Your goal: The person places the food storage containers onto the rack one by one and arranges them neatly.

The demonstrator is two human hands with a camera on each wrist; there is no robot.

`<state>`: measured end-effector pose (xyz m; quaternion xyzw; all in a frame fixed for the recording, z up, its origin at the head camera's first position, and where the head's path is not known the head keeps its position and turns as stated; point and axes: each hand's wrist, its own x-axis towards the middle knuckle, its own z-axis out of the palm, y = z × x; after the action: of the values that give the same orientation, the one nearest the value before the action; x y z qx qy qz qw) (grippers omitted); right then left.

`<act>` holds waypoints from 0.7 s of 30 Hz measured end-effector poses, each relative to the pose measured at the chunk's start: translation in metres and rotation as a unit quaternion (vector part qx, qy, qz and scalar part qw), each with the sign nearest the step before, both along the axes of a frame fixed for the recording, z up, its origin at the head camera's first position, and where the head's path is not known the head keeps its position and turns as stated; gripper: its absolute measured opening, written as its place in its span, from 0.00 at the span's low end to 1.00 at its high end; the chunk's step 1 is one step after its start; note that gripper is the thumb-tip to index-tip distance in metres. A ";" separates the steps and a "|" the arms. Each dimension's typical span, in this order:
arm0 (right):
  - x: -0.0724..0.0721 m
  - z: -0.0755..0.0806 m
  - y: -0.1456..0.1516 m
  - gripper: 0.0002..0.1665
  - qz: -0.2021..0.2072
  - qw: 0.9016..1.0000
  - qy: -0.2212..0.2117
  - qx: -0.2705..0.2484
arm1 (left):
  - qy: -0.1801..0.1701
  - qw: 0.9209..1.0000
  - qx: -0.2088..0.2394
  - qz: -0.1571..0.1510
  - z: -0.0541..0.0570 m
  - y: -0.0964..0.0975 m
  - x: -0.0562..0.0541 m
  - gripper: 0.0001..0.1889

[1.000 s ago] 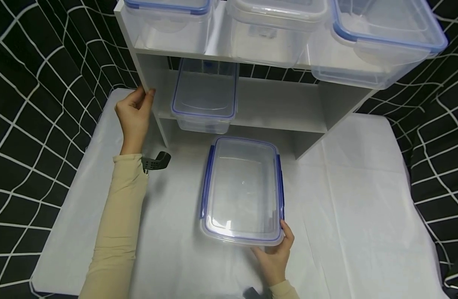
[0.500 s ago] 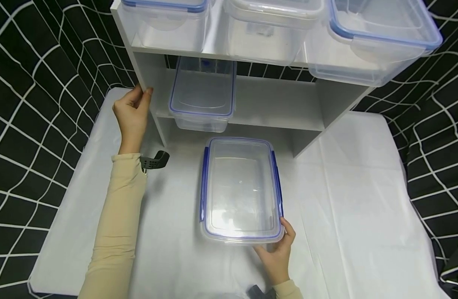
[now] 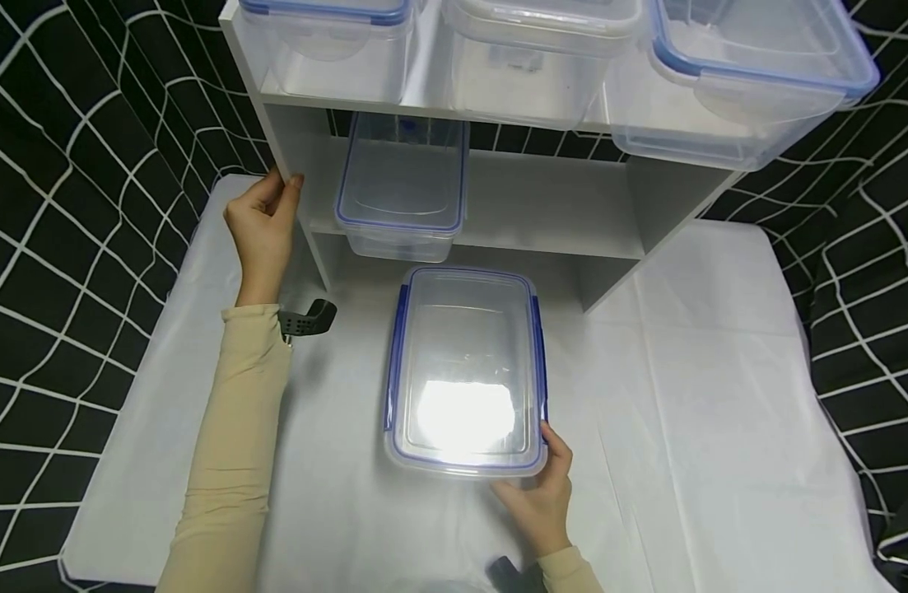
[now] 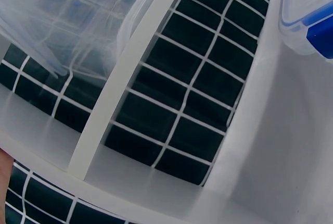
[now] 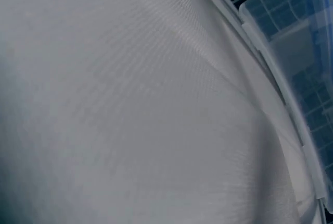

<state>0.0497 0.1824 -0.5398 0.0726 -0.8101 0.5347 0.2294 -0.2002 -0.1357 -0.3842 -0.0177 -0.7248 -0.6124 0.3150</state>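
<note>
A clear lidded food storage container (image 3: 461, 346) with blue side clips is over the white cloth, in front of the shelf unit. My right hand (image 3: 538, 502) grips its near right corner, fingers along the right side and thumb at the near edge. A bright reflection covers the lid's near half. My left hand (image 3: 264, 231) pinches the front edge of the white shelf unit's (image 3: 286, 144) left side panel. In the left wrist view, only a sliver of that hand (image 4: 5, 182) shows at the left edge, beside the shelf frame (image 4: 125, 83).
Another clear container (image 3: 402, 185) sits on the middle shelf (image 3: 557, 206), left side, its front jutting out. Three lidded containers, including a blue-rimmed one (image 3: 750, 91) at right, line the top shelf. White cloth (image 3: 720, 412) covers the table; dark grid-patterned fabric (image 3: 68, 247) hangs around.
The right hand has shifted the container a little left and toward the shelf unit, and a bright reflection has appeared on its lid. The left hand has stayed at the side panel.
</note>
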 end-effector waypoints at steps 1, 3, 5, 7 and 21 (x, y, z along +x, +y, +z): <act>0.000 -0.001 0.000 0.55 -0.001 1.000 0.008 -0.006 | 0.000 1.000 0.000 0.001 0.000 0.000 0.000 0.12; 0.002 -0.002 -0.001 0.55 -0.006 1.000 0.016 -0.021 | -0.001 1.000 -0.002 0.001 0.000 0.000 0.000 0.12; 0.004 -0.003 -0.002 0.54 -0.013 0.999 0.028 -0.020 | -0.002 1.000 -0.004 0.002 0.001 -0.001 0.001 0.12; 0.005 -0.003 -0.001 0.52 -0.011 0.999 0.043 -0.022 | 0.002 1.000 -0.007 0.004 0.000 -0.001 0.000 0.12; 0.009 0.010 0.004 0.50 0.022 0.981 0.112 -0.159 | -0.012 1.000 -0.001 0.001 0.002 0.001 0.003 0.13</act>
<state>0.0588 0.1862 -0.5295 0.1122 -0.6824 0.6497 0.3156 -0.1976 -0.1351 -0.3818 -0.0099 -0.7289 -0.6117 0.3072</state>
